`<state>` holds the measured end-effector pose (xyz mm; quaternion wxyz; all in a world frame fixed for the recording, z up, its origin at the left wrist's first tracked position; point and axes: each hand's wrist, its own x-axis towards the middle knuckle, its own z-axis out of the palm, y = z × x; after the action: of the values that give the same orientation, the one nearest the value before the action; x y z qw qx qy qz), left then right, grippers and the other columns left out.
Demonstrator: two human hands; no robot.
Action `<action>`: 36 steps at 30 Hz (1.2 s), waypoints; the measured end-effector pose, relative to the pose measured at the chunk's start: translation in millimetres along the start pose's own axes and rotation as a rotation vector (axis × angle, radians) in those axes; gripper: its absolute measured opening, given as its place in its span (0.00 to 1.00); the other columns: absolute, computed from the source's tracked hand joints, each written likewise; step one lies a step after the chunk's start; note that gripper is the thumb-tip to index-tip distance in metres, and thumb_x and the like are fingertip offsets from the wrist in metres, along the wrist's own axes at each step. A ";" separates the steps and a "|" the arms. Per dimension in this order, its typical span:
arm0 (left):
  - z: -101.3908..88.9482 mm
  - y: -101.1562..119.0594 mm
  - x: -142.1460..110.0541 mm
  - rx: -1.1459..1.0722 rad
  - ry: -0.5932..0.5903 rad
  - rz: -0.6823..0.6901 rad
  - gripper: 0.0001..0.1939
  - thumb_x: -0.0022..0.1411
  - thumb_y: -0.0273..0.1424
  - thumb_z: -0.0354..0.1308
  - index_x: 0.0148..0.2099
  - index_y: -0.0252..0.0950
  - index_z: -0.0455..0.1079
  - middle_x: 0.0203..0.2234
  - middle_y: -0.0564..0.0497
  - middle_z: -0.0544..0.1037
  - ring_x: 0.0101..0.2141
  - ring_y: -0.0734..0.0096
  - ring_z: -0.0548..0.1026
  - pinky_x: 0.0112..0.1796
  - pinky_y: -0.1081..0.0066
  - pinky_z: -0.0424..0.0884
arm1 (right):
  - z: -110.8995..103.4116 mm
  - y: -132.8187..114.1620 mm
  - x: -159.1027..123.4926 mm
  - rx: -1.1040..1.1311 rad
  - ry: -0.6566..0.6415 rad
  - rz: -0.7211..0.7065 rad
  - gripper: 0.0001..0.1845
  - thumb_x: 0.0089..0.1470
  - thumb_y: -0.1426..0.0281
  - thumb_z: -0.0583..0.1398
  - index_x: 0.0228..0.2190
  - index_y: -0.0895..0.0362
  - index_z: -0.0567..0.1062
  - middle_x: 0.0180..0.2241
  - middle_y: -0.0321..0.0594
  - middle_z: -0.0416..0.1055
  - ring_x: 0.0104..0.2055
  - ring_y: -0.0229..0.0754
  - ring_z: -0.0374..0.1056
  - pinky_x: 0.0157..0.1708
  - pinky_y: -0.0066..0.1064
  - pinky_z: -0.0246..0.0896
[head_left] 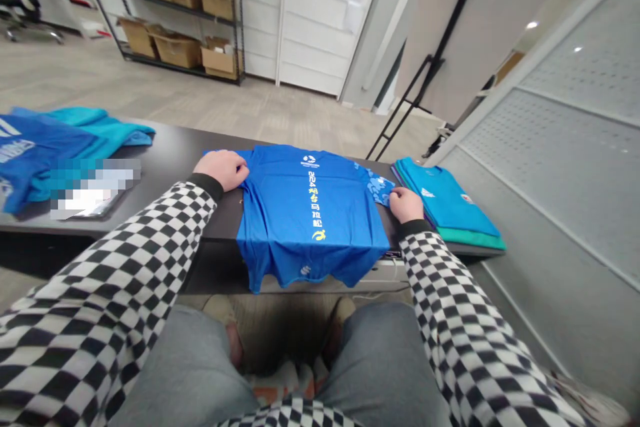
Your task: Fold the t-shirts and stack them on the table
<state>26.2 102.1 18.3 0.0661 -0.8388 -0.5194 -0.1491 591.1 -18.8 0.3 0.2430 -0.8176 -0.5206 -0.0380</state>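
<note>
A blue T-shirt (pixel 285 207) with white and yellow print lies spread over the table, its lower part hanging over the front edge. My left hand (pixel 223 170) is closed on the shirt at its left sleeve side, fingers curled into the fabric. At the other side my right hand (pixel 407 205) pinches the edge of the patterned light-blue sleeve. Just beyond my right hand sits a stack of folded shirts (pixel 453 203), teal on top and green below.
The dark table (pixel 175 140) runs left to right. Loose blue and teal shirts (pixel 60 140) and a pixelated, shiny flat item (pixel 95 197) lie at its left. A grey partition (pixel 560 147) borders the right end. Behind stand a shelf with cardboard boxes (pixel 177 47) and a black stand (pixel 425 80).
</note>
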 end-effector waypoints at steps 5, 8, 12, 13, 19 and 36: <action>-16.4 6.1 -43.4 -0.206 0.216 -0.123 0.22 0.68 0.38 0.54 0.49 0.37 0.88 0.52 0.40 0.88 0.56 0.46 0.84 0.60 0.57 0.74 | -11.5 -20.2 -32.5 0.174 0.158 0.020 0.27 0.62 0.67 0.55 0.55 0.63 0.85 0.60 0.61 0.82 0.64 0.60 0.76 0.70 0.51 0.65; -21.9 0.9 -82.5 -0.368 0.231 -0.248 0.21 0.66 0.38 0.57 0.52 0.38 0.87 0.51 0.42 0.89 0.53 0.47 0.85 0.59 0.57 0.78 | -13.2 -33.9 -75.2 0.363 0.184 -0.032 0.31 0.61 0.63 0.59 0.60 0.64 0.82 0.62 0.61 0.81 0.65 0.62 0.76 0.69 0.54 0.67; -37.5 7.9 -129.0 -0.441 0.358 -0.336 0.19 0.66 0.37 0.60 0.53 0.39 0.87 0.50 0.44 0.90 0.51 0.47 0.86 0.58 0.55 0.79 | -23.5 -64.7 -121.1 0.463 0.270 -0.144 0.23 0.62 0.63 0.60 0.51 0.57 0.86 0.53 0.54 0.86 0.58 0.60 0.80 0.65 0.54 0.70; -42.7 15.9 -138.0 -0.459 0.435 -0.349 0.18 0.67 0.36 0.59 0.52 0.39 0.87 0.49 0.44 0.90 0.51 0.49 0.86 0.58 0.56 0.79 | -27.7 -74.6 -126.8 0.478 0.296 -0.178 0.21 0.62 0.63 0.60 0.50 0.57 0.86 0.52 0.53 0.86 0.57 0.59 0.81 0.65 0.53 0.71; -48.7 93.9 -175.1 -0.680 0.294 -0.328 0.16 0.74 0.42 0.59 0.48 0.40 0.85 0.33 0.49 0.87 0.31 0.63 0.82 0.38 0.65 0.79 | -24.6 -114.5 -142.0 0.503 0.167 -0.446 0.18 0.68 0.64 0.59 0.49 0.53 0.87 0.52 0.49 0.87 0.56 0.56 0.82 0.63 0.51 0.75; -20.3 126.8 -199.7 -0.627 0.012 -0.518 0.24 0.70 0.57 0.63 0.34 0.42 0.82 0.25 0.49 0.85 0.29 0.58 0.84 0.34 0.63 0.73 | 2.9 -117.2 -149.2 0.326 -0.061 -0.695 0.14 0.68 0.67 0.60 0.44 0.54 0.87 0.52 0.50 0.86 0.56 0.60 0.81 0.61 0.55 0.75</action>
<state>52.4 -130.6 -20.5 -0.2294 -0.6589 -0.6426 -0.3169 420.8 -102.0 -7.4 0.3265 -0.5437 -0.7731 -0.0105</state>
